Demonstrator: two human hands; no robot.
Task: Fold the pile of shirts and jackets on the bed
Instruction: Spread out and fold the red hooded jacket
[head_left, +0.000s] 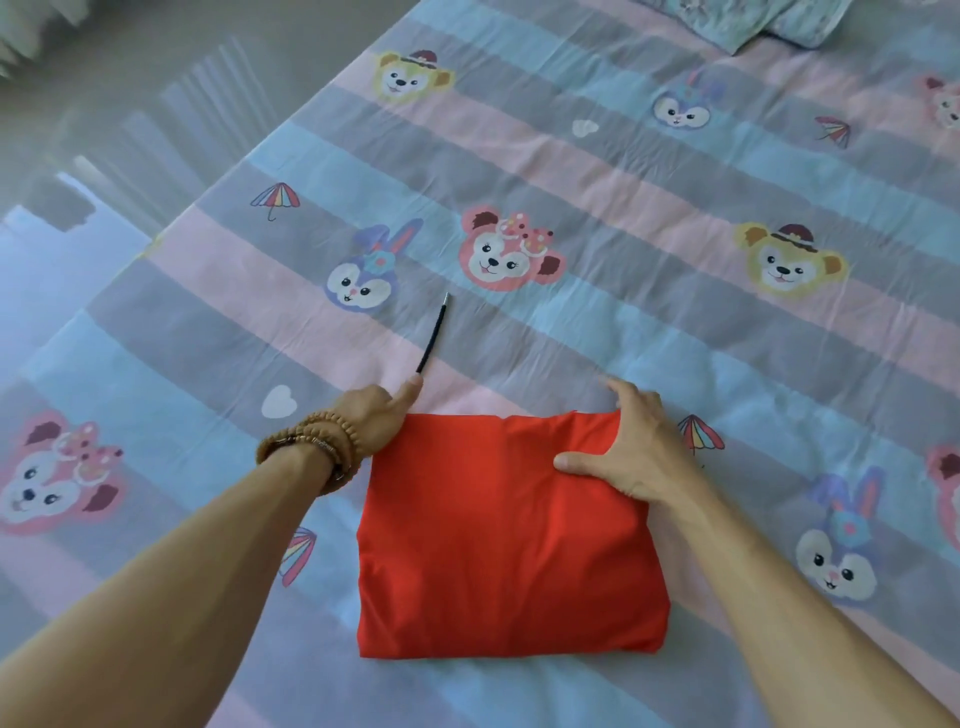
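Right hand pinches the red jacket corner, left hand grips its other corner — tuck the cord in before lifting.

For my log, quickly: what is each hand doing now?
Left hand: grips the far left corner of the folded red garment.
Right hand: grips its far right corner, thumb on top.

Two bare forearms in view, no sleeves showing on either. Left hand: bare, no rings visible. Left wrist carries a beaded bracelet, brown wooden-looking round beads, wrapped in several loops, just behind the hand; a small metallic piece sits among the loops. Right hand: bare, nothing on wrist or fingers.
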